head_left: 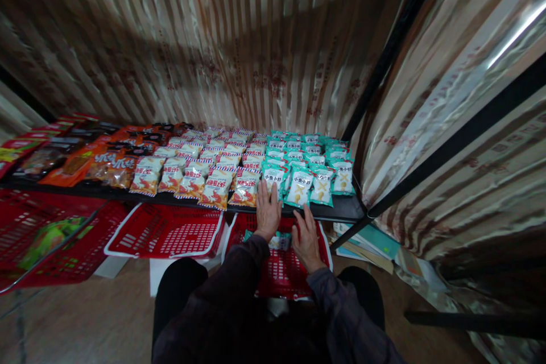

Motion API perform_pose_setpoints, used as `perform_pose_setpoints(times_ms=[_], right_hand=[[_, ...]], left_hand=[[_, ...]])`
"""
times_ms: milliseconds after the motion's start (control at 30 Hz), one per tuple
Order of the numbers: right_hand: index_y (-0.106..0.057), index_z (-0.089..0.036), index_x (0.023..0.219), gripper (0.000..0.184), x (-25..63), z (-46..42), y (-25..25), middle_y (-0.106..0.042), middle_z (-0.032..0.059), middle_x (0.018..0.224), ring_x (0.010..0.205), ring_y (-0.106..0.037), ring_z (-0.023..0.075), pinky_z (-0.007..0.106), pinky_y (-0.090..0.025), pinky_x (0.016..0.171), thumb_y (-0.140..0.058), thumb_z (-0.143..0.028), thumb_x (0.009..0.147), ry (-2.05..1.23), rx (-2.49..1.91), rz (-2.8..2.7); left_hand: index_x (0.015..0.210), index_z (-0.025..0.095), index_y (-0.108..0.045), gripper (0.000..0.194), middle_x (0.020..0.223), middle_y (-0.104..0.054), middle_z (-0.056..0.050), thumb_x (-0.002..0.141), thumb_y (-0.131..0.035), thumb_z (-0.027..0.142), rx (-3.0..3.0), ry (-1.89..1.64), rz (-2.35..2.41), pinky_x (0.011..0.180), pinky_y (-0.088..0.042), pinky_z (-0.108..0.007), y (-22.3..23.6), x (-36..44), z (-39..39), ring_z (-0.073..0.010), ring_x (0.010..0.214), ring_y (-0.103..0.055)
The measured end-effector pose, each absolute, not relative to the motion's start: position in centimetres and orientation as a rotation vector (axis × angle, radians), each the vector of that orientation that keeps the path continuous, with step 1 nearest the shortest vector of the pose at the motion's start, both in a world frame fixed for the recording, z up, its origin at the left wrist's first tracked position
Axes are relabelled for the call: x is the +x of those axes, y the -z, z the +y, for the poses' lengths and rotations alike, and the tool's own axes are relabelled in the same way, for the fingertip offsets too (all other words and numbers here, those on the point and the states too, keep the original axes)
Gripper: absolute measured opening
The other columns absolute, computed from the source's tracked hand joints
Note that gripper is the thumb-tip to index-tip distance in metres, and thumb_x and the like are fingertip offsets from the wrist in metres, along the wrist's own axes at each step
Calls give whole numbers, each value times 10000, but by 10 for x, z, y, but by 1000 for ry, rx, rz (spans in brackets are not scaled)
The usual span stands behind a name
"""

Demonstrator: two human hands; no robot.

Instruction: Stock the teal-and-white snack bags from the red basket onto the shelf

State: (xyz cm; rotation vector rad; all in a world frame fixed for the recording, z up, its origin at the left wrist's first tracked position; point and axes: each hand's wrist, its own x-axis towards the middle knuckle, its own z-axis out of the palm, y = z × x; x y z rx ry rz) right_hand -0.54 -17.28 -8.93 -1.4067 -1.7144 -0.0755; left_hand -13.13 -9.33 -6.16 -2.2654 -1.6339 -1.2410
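Note:
My left hand lies with fingers stretched against the lower part of a green-and-white snack bag in the front row. Just right of it, my right hand is open, fingertips at the shelf edge below another green snack bag. Whether the right fingertips touch that bag I cannot tell. Several green bags stand in rows at the right end of the black shelf. Under my hands is a red basket with green packets in it, partly hidden by my left forearm.
White-and-orange snack bags fill the shelf's middle, orange bags its left. Another red basket and a handled red basket stand to the left below. Black posts and patterned curtain enclose the shelf. Papers lie at right.

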Motion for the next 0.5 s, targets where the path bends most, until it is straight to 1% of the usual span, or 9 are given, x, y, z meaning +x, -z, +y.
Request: perform_pose_setpoints(times_ms=[100,267,500], right_hand=[[-488,-142,1330,422,-4,-173,89,-295,163,1540,1436,-257,260,538,-359,1103,-356,-158,929,74,-1399,-1706],[-461,-149,1360,440,0,-168,88,-289,153,1544,1444,-233,257,546,-333,1114,-344,-163,935,92,-1392,-1708],[-336,-182,1451,493,-5,-142,68,-192,135,1582,1465,-134,285,572,-283,1112,-336,-241,962,161,-1434,-1654]], left_hand=[[1464,130,-279,595,1591,-74,-207,908,-474,212,-2232,1214,-1623,1145,-247,-548,61,-131,-92,-341,1471,-50],[1478,125,-237,612,1591,-73,-208,913,-455,215,-2203,1168,-1592,1133,-292,-545,65,-132,-92,-338,1470,-37],[1484,123,-220,622,1589,-69,-209,914,-451,214,-2197,1221,-1551,1131,-294,-556,70,-132,-91,-339,1469,-45]])
